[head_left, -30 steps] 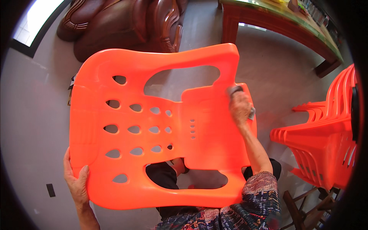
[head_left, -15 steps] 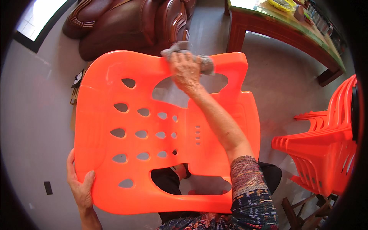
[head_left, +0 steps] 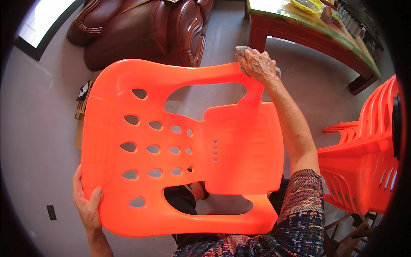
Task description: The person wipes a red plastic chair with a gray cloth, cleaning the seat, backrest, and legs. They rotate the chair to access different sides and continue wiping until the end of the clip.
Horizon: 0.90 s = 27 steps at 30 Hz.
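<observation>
An orange plastic armchair (head_left: 102, 141) fills the middle of the view, its backrest with teardrop holes to the left and its seat to the right. My left hand (head_left: 88, 205) grips the lower left edge of the backrest, thumb on top and fingers behind the rim. My right hand (head_left: 259, 66) is closed over a grey cloth (head_left: 242, 51), pressed against the front end of the far armrest. Part of the cloth is hidden under my fingers. My knees in dark trousers show through the near armrest opening.
Stacked orange chairs (head_left: 364, 150) stand at the right, near a wooden stool (head_left: 349, 235). A brown leather sofa (head_left: 128, 38) sits at the far left. A wooden table (head_left: 308, 43) with a yellow dish (head_left: 307, 5) on it is at the far right. A small dark rectangle (head_left: 51, 212) lies on the grey floor.
My right hand has slid the cloth rightward along the far armrest, from its middle to its front end. My left hand keeps its hold. The chair has shifted slightly left in view.
</observation>
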Each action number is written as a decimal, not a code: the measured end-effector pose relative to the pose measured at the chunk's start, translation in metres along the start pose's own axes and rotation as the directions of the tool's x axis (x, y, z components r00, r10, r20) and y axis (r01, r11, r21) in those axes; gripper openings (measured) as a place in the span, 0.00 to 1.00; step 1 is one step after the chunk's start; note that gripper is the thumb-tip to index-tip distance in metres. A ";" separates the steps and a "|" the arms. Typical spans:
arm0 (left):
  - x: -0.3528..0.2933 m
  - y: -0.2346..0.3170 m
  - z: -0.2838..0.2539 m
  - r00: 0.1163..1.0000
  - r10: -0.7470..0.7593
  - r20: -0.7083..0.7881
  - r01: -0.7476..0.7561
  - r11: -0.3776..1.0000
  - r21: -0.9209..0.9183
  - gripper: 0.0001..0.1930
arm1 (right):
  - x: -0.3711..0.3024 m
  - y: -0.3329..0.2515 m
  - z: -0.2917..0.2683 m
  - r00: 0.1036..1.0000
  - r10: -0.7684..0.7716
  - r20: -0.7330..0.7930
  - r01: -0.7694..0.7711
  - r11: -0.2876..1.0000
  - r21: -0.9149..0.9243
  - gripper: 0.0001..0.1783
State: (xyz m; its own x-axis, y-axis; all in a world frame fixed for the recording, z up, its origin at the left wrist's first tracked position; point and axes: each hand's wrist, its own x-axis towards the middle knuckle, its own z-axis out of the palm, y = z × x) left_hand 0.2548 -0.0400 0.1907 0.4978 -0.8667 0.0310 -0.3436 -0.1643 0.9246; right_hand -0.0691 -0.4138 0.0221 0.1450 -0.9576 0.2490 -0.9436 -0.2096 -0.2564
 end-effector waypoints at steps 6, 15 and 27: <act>-0.002 0.002 0.001 1.000 0.013 0.018 -0.013 1.000 -0.022 0.30 | -0.007 0.028 0.031 0.904 0.425 -0.040 -0.313 0.723 0.616 0.30; 0.001 -0.009 -0.009 0.995 0.087 0.045 -0.082 0.992 -0.094 0.29 | -0.137 0.041 0.113 0.849 0.472 0.237 -0.506 0.856 0.108 0.21; -0.160 -0.037 -0.005 0.949 -0.027 0.315 0.011 0.998 0.055 0.06 | -0.270 0.110 0.066 0.918 -0.200 0.344 0.073 0.935 0.347 0.09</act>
State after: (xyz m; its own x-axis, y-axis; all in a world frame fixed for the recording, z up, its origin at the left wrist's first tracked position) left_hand 0.1920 0.1068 0.1539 0.2308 -0.9661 -0.1156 -0.3818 -0.1992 0.9025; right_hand -0.1925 -0.1909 -0.1346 0.4238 -0.9048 -0.0416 -0.7683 -0.3349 -0.5455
